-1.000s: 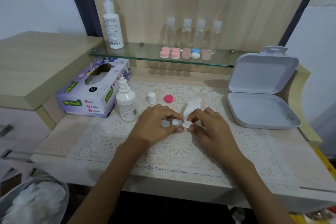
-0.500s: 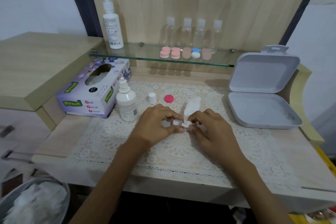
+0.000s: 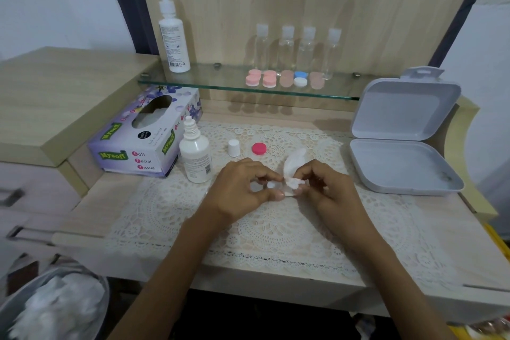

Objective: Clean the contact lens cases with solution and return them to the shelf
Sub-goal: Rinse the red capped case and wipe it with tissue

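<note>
Little is seen to have moved since the earlier frames: both hands are kept over the middle of the worktop (image 3: 441, 243), and only the tissue (image 3: 294, 165) is shifted slightly against the case. The small white lens case (image 3: 271, 184) is pinched between the thumb and curled fingers of the left hand (image 3: 242, 188), just above the lace mat (image 3: 276, 229). The tissue is gripped by the fingertips of the right hand (image 3: 331, 193); its crumpled end is pressed to the case and its free end is stood upward. Toward the back edge of the worktop, a pink cap (image 3: 259, 148) and a white cap (image 3: 233, 147) are laid side by side on the mat, apart from each other. Left of them an uncapped solution bottle (image 3: 195, 157) is stood upright, touching or just beside a tissue box (image 3: 143, 135) at the back left corner. At the right edge a grey box (image 3: 400, 163) is left with its lid raised. On the glass shelf (image 3: 220, 83) above the back edge, five more cases (image 3: 284, 80) are lined up in front of four clear bottles (image 3: 296, 48), with a tall white bottle (image 3: 172, 38) at the shelf's left end. Below the front left corner, a bin (image 3: 55, 306) holding white tissues is partly seen.
</note>
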`<state>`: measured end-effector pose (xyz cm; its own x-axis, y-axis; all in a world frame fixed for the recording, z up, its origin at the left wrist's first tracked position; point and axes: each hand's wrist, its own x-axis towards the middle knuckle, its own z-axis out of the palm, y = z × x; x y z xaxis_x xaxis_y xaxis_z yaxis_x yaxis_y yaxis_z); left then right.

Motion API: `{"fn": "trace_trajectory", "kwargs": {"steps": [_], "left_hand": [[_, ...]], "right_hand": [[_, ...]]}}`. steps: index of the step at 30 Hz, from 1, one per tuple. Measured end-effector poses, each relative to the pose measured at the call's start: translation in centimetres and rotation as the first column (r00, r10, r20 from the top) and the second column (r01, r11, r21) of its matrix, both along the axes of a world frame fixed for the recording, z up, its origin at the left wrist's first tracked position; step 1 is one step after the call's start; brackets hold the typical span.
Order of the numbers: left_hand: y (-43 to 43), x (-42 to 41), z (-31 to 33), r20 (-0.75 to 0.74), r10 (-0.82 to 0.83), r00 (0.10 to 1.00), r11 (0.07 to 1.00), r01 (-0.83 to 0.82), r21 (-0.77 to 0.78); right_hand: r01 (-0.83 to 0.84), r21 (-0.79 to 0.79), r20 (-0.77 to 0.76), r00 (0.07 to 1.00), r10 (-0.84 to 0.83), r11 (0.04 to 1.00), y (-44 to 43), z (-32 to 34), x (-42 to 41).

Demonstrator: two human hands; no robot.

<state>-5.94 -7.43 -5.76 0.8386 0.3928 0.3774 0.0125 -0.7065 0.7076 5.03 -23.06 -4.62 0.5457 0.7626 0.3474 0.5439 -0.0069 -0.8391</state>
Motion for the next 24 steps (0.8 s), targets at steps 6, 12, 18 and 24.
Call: {"fn": "trace_trajectory", "kwargs": {"steps": [6,12,18,24], "left_hand": [[0.1,-0.3,0.0,0.04,-0.026,0.999,0.999,0.027,-0.026],[-0.4,-0.4,0.4,0.183,-0.118,0.976,0.993,0.113,0.037],[-0.3,-0.5,0.5,0.264,-0.116,0.957,0.989,0.087,0.119],[-0.4,-0.5,0.5,0.274,-0.12,0.954,0.991,0.098,0.093]], "right_hand": [[0.132,0.177,-0.266,0.961,-0.081,0.975,-0.4,0.1,0.1],[0.119,0.169,-0.364,0.93,-0.05,0.978,-0.6,0.0,0.1],[-0.048,0.212,-0.698,0.692,0.185,0.976,-0.7,1.1,-0.8],[-0.079,0.162,-0.653,0.739,0.166,0.984,-0.7,1.0,-0.2]]}}
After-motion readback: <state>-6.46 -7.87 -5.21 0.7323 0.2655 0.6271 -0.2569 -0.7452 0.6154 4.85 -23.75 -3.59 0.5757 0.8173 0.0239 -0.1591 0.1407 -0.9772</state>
